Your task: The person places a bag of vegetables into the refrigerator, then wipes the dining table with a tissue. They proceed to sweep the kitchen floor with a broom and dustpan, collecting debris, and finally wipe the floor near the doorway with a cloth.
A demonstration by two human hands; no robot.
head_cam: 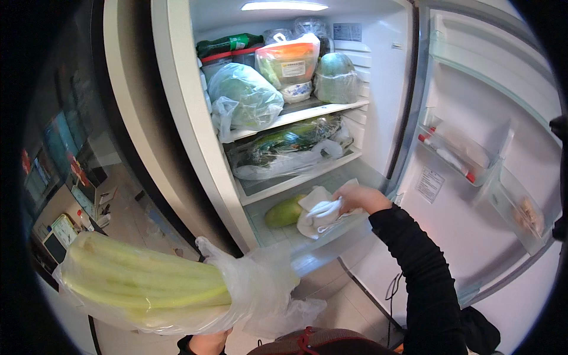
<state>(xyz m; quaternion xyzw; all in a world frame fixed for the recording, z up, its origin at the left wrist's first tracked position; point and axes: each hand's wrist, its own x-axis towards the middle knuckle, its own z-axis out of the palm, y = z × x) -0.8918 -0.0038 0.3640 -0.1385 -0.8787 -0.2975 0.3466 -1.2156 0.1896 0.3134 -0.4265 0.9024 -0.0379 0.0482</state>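
A white cloth (321, 215) is held in my right hand (355, 197), inside the clear bottom drawer (262, 239) of an open refrigerator. Beside the cloth lies a pale green oblong vegetable or melon (284, 212), partly covered by it. At the lower left, my left hand (211, 341) supports from below a bunch of pale green stalks, perhaps celery (146, 277), in a thin translucent plastic bag (262, 284). Most of that hand is hidden beneath the bag, whose loose end hangs to the right, in front of the drawer.
Above the drawer, one shelf (301, 175) bears bagged dark green vegetables (288, 142). The upper shelf (306, 114) holds a bagged round item (246, 95), a wrapped cut melon (337, 80), a green bottle (230, 43) and containers. The open door (470, 106) with its bins stands at right.
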